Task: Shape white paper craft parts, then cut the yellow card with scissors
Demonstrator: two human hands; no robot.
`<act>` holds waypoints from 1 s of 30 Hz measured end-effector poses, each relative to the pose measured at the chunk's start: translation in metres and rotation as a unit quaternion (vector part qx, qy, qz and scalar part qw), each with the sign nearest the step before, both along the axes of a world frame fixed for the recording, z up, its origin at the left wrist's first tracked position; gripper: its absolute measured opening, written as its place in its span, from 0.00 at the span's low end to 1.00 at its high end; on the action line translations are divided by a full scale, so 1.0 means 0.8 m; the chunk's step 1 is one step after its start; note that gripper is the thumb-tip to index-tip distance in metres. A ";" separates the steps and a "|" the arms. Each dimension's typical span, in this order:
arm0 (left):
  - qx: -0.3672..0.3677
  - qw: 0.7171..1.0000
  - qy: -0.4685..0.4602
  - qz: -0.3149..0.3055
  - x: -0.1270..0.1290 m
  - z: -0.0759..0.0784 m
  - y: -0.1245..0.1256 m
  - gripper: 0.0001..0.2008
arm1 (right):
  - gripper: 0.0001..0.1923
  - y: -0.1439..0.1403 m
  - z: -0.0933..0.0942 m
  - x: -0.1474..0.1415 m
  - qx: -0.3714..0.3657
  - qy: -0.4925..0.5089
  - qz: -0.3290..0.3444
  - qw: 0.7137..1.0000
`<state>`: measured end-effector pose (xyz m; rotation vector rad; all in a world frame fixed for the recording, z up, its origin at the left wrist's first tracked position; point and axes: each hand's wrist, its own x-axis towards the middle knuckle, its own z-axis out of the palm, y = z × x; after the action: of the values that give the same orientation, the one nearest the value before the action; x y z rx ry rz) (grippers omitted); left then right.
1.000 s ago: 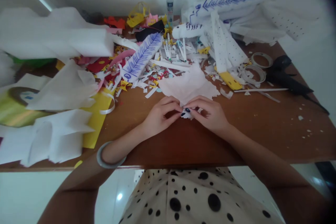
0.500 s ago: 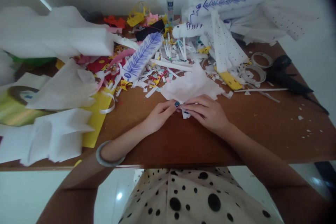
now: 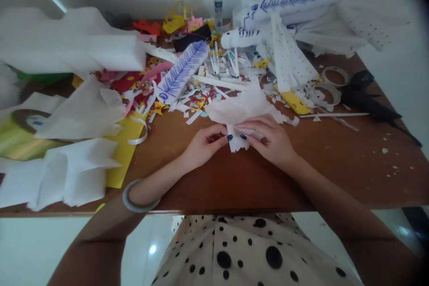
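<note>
A thin sheet of white paper [image 3: 246,106] with ragged edges lies on the brown table, its near end gathered into a narrow strip between my hands. My left hand [image 3: 208,144] pinches the left edge of that strip between thumb and finger. On the other side, my right hand [image 3: 271,139] grips the strip, thumb in front and fingers laid over the paper. The strip's jagged end pokes out toward me below both thumbs. Just beyond the sheet lies a white paper shape [image 3: 182,73] with blue feather-like lines.
Paper scraps [image 3: 197,103] cover the table's middle. A glue bottle [image 3: 218,6] stands at the back. Tape rolls [image 3: 324,94] and a black object [image 3: 372,105] lie right. White folded sheets [image 3: 77,174] and yellow paper [image 3: 125,154] lie left. Drawn-on white paper pieces [image 3: 301,2] are piled back right.
My thumbs have spread slightly apart and now lie over the gathered strip, so more of its jagged near end shows. The sheet stays in nearly the same place.
</note>
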<state>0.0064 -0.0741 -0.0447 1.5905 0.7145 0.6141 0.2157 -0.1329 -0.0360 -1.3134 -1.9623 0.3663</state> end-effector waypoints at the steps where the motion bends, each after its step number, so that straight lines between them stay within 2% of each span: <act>1: 0.022 1.000 0.005 -0.002 -0.001 0.002 0.000 0.14 | 0.14 0.000 0.000 0.000 -0.004 -0.001 0.001 1.000; 7: 0.188 0.981 0.010 -0.056 -0.004 0.008 -0.001 0.10 | 0.19 -0.003 -0.004 -0.007 -0.038 0.028 0.034 0.998; 12: 0.216 0.973 0.018 -0.073 -0.001 0.006 -0.003 0.06 | 0.17 -0.002 -0.005 -0.009 -0.075 0.077 0.021 0.994; 18: 0.191 0.980 0.014 -0.060 0.002 0.009 -0.010 0.03 | 0.16 -0.001 -0.011 -0.007 -0.163 0.177 -0.020 0.970; 20: 0.162 0.986 0.005 -0.049 0.001 0.009 -0.011 0.03 | 0.15 -0.001 -0.013 -0.007 -0.180 0.198 -0.025 0.963; 25: -0.005 0.999 0.020 -0.042 0.000 0.003 -0.011 0.09 | 0.14 -0.003 -0.009 -0.009 -0.131 0.133 -0.039 0.982; 30: -0.016 0.998 0.055 -0.016 0.001 -0.005 -0.007 0.12 | 0.14 -0.006 -0.005 -0.012 -0.093 0.092 -0.031 0.991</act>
<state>0.0069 -0.0793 -0.0488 1.6128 0.7763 0.4920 0.2062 -0.1376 -0.0399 -1.3999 -1.7624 0.6305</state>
